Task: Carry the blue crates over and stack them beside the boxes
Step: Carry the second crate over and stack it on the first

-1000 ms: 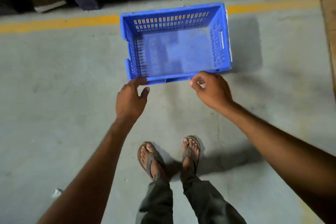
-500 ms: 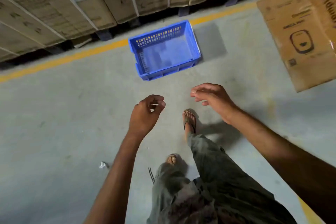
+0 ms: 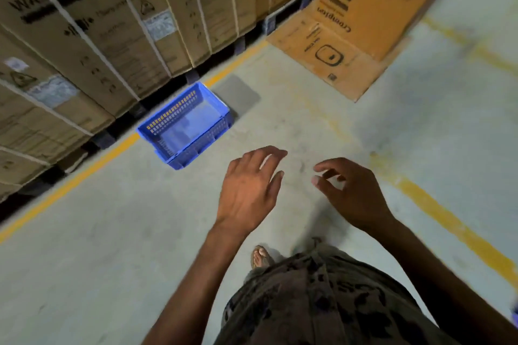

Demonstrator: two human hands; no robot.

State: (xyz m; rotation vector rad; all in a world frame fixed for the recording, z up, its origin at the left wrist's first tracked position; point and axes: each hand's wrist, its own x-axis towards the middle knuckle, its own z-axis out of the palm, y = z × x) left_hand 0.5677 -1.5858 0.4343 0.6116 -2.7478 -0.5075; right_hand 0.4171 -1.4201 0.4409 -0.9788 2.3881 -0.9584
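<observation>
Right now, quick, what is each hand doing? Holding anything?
Left hand: open, holding nothing.
Right hand: open, fingers loosely curled, holding nothing.

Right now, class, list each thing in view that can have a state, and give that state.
blue crate: upright on the floor, looks empty, untouched.
left hand: open, holds nothing.
right hand: fingers loosely curled, holds nothing.
strapped boxes: closed, stacked.
orange carton: closed, standing on the floor.
</observation>
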